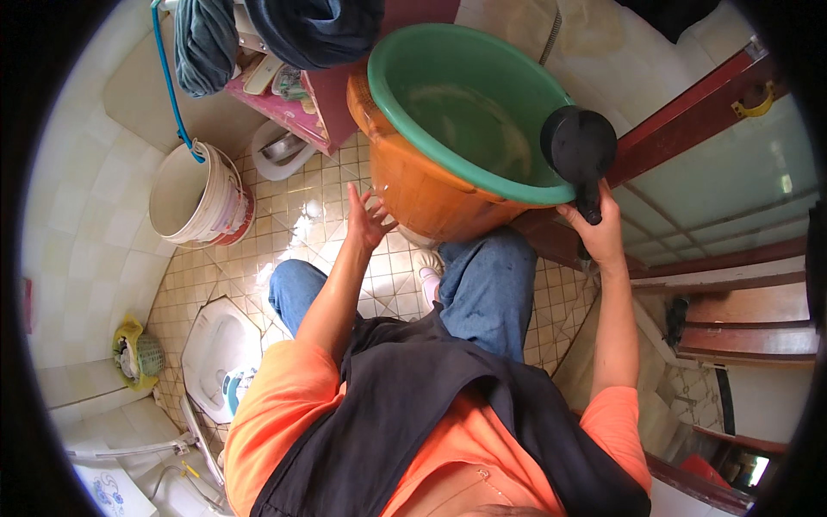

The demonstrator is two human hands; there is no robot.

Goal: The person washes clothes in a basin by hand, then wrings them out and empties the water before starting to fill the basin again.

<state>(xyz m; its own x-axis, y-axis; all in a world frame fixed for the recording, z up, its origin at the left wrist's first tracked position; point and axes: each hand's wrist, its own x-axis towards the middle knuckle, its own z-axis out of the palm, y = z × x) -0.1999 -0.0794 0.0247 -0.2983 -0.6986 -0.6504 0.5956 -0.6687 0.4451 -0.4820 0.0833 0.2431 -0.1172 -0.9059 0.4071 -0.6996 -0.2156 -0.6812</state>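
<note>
My right hand [603,228] grips the short handle of a black water dipper [577,146]. Its round bowl is over the right rim of a large green basin [469,185]. The fingers are close to that rim; I cannot tell whether they touch it. The basin sits tilted in or on an orange tub [422,185], and what little shows inside it looks like a wet, scuffed bottom. To the left of the tub, my left hand [370,222] is raised with its fingers apart and nothing in it.
A white bucket [185,202] with a blue hanging strap stands at left. Behind it is a pink shelf [289,108] under dark cloths [207,43]. A squat toilet [220,345] and a green basket [146,358] lie lower left. A red-framed glass door [706,129] is at right.
</note>
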